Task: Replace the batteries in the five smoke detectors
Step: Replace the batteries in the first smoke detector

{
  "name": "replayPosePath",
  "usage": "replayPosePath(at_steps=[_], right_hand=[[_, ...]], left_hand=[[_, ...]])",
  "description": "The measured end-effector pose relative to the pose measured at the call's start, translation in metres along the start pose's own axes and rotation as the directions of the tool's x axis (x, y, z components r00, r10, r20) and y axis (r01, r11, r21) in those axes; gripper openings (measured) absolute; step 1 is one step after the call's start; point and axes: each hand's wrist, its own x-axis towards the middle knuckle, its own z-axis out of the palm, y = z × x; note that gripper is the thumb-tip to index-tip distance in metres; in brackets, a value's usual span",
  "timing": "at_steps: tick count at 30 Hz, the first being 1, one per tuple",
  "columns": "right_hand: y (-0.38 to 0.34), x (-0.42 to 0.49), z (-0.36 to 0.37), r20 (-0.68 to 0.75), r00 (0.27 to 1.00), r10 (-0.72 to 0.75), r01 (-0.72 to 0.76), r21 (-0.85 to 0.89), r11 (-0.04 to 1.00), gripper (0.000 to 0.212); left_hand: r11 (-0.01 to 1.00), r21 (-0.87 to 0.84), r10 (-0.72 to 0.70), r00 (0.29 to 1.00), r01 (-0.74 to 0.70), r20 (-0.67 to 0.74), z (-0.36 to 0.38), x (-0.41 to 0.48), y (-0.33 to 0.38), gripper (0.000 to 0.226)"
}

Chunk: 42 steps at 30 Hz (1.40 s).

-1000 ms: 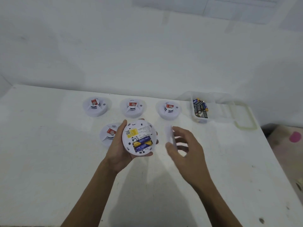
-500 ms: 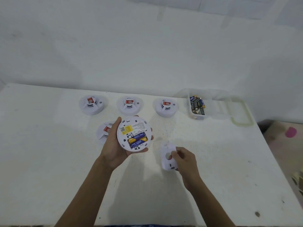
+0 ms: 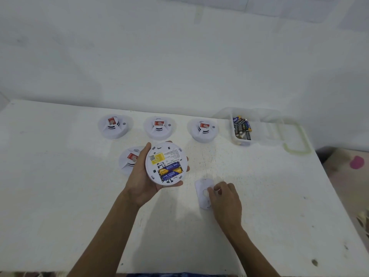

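Table [image 3: 60,196]: white, and everything below sits on it.
Back-left detector [image 3: 114,126]: face up, at ten o'clock from the one I hold.
Front-left detector [image 3: 129,159]: face up, at nine o'clock, partly hidden behind my thumb.
My left hand [image 3: 139,180]: wrapped round the held detector [image 3: 167,163], thumb on its top rim, fingers under its bottom edge.
Held detector: lifted off the table, back towards me, yellow label showing.
Batteries [image 3: 169,170]: two, side by side in its open bay.
Middle detector [image 3: 159,127]: face up, at twelve o'clock.
Back-right detector [image 3: 203,127]: face up, at one o'clock.
Cover plate [image 3: 201,188]: flat on the table at five o'clock.
My right hand [image 3: 225,200]: fingers curled, tips gripping the plate's right side.
Clear tub [image 3: 239,142]: at two o'clock, loose batteries [image 3: 242,127] inside.
Lid [image 3: 295,136]: just right of the tub.
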Motion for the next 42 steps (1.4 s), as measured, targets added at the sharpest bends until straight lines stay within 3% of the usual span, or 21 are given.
replayPosePath(at_steps=[4, 6, 8, 11, 13, 16, 21, 27, 31, 42], right_hand=[[-0.025, -0.005, -0.024, 0.089, 0.993, -0.077, 0.062, 0.162, 0.985, 0.028], [-0.046, -0.008, -0.038, -0.104, 0.973, -0.207, 0.225, 0.22, 0.949, 0.027], [-0.068, -0.014, -0.051, -0.204, 0.931, -0.301, 0.346, 0.244, 0.906, 0.021], [-0.09, -0.02, -0.064, -0.271, 0.862, -0.429, 0.488, 0.212, 0.847, 0.016], [-0.101, -0.022, -0.068, -0.27, 0.802, -0.533, 0.584, 0.172, 0.793, 0.024], [-0.111, -0.022, -0.065, -0.247, 0.746, -0.618, 0.654, 0.098, 0.75, 0.03], [-0.122, -0.022, -0.064, -0.169, 0.698, -0.696, 0.708, 0.014, 0.706, 0.026], [-0.128, -0.015, -0.074, -0.045, 0.583, -0.811, 0.809, -0.054, 0.585, 0.017], [-0.13, -0.004, -0.084, 0.113, 0.485, -0.867, 0.873, -0.119, 0.473, 0.015], [-0.139, 0.014, -0.096, 0.398, 0.287, -0.871, 0.957, -0.089, 0.275, 0.014]], left_hand=[[1.0, -0.001, 0.001, 1.0, -0.001, -0.011, 0.002, -0.001, -0.001, 0.089], [1.0, -0.004, 0.005, 1.0, -0.005, -0.022, 0.002, 0.0, -0.001, 0.087], [1.0, -0.018, 0.007, 0.999, -0.008, -0.04, 0.001, 0.0, -0.001, 0.086], [0.996, 0.009, 0.09, 0.99, -0.089, -0.113, 0.006, -0.001, -0.003, 0.064], [0.989, 0.043, 0.147, 0.966, -0.141, -0.211, 0.013, -0.003, -0.004, 0.046], [0.988, 0.041, 0.156, 0.949, -0.15, -0.275, 0.019, -0.005, -0.004, 0.059], [0.991, 0.049, 0.135, 0.96, -0.127, -0.245, 0.024, -0.007, -0.001, 0.061], [0.989, 0.098, 0.132, 0.967, -0.113, -0.218, 0.026, -0.012, 0.002, 0.058], [0.982, 0.162, 0.128, 0.97, -0.095, -0.206, 0.03, -0.013, 0.003, 0.052], [0.975, 0.224, 0.057, 0.973, -0.006, -0.223, 0.028, -0.011, -0.003, 0.045]])
